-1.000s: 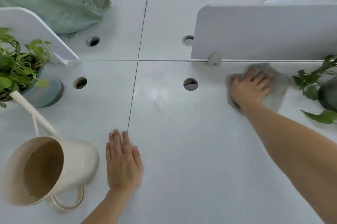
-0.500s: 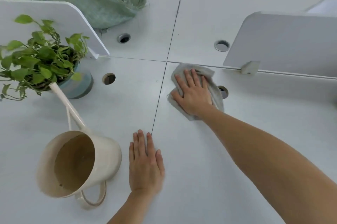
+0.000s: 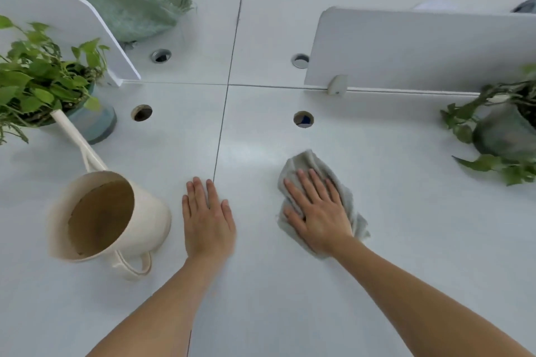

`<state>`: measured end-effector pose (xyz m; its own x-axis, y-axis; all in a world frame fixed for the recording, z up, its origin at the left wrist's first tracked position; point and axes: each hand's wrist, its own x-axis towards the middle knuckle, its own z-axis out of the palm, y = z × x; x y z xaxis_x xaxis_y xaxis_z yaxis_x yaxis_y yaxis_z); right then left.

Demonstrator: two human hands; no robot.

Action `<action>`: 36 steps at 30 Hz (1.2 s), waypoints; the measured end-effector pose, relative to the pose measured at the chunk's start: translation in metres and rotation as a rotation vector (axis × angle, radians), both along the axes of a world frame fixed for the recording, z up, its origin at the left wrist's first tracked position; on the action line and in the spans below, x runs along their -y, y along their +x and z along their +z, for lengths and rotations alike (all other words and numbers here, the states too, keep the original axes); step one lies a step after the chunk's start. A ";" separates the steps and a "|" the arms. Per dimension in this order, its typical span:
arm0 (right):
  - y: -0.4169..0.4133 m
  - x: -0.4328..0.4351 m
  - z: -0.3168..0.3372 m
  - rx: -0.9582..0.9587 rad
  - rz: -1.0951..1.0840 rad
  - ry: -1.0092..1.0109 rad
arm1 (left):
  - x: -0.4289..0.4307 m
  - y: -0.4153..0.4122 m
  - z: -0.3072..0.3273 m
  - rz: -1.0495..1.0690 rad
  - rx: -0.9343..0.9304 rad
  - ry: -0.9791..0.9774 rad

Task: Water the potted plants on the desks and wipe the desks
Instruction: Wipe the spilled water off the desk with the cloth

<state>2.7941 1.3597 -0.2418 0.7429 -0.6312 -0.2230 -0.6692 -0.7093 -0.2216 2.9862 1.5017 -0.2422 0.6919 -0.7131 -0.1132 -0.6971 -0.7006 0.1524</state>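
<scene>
Since half a second ago the crumpled grey cloth (image 3: pixel 307 163) has slid from beside the far divider back toward the person. It now lies on the white tabletop (image 3: pixel 406 240) right of the centre seam, under the right hand (image 3: pixel 317 211), whose straight fingers press it flat rather than grip it. The left hand (image 3: pixel 207 218) rests released, palm down, by the seam. Only pressed, the cloth could slip free or snag in the round cable hole (image 3: pixel 303 119) beyond it. A wide stroke right might drag the trailing leaves of the dark-potted green plant (image 3: pixel 499 130), and the left arm could nudge the cream plastic watering can (image 3: pixel 113 217) just beside it. No brand, label or writing is legible.
</scene>
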 end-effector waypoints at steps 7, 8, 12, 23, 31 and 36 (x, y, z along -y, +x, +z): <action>-0.107 -0.089 0.005 -0.109 -0.342 0.009 | -0.035 -0.023 0.030 -0.179 -0.152 0.150; -0.114 -0.107 0.006 -0.117 -0.336 0.019 | -0.051 -0.035 0.038 -0.205 -0.159 0.164; -0.138 -0.158 0.018 -0.132 -0.256 0.115 | -0.093 -0.076 0.055 -0.285 -0.197 0.200; -0.195 -0.081 0.112 0.197 -0.652 0.356 | -0.044 -0.155 0.127 -0.286 -0.407 0.103; -0.319 0.093 0.153 0.673 -1.283 0.404 | 0.071 -0.227 0.157 -0.256 -0.479 -0.040; -0.368 0.206 0.155 0.786 -1.407 0.403 | 0.169 -0.290 0.153 -0.168 -0.716 -0.071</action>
<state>2.4266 1.1536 -0.0864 -0.3179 -0.8600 -0.3992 -0.3380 0.4962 -0.7997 2.6967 1.3324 -0.0892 0.3467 -0.8256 -0.4452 -0.5073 -0.5643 0.6513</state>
